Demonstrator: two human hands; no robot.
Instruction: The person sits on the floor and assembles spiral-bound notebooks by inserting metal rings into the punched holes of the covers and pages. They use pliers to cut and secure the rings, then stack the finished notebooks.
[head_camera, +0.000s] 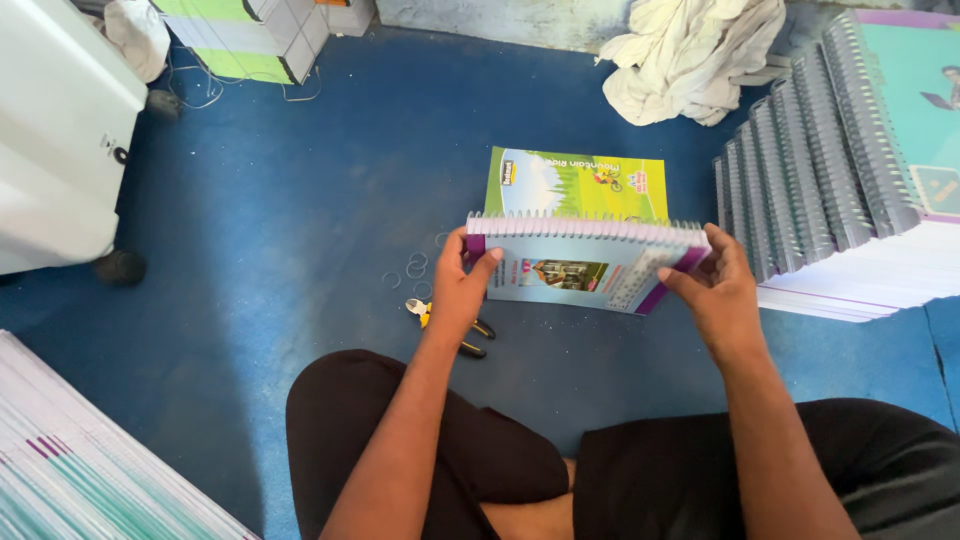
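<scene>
A spiral-bound notebook (588, 262) is held above the blue floor (300, 220), in front of the knees, spine edge up w/ the wire coil along the top; it is judged light to moderate in weight, the page block fairly stiff but the cover thin and bendable, the glossy face likely a bit slippery; best gripped at both short ends, as now. Left hand (463, 285) is clasped on the left end, thumb over the front cover; right hand (712, 285) is closed on the right end, fingers (672, 276) across the purple edge; both forearms reach fwd, wrists roughly level. Just behind lies a green cover sheet (580, 183); pliers (428, 313) and loose wire rings (415, 265) lie near the left hand; a bound notebook stack (830, 190) sits at right.
</scene>
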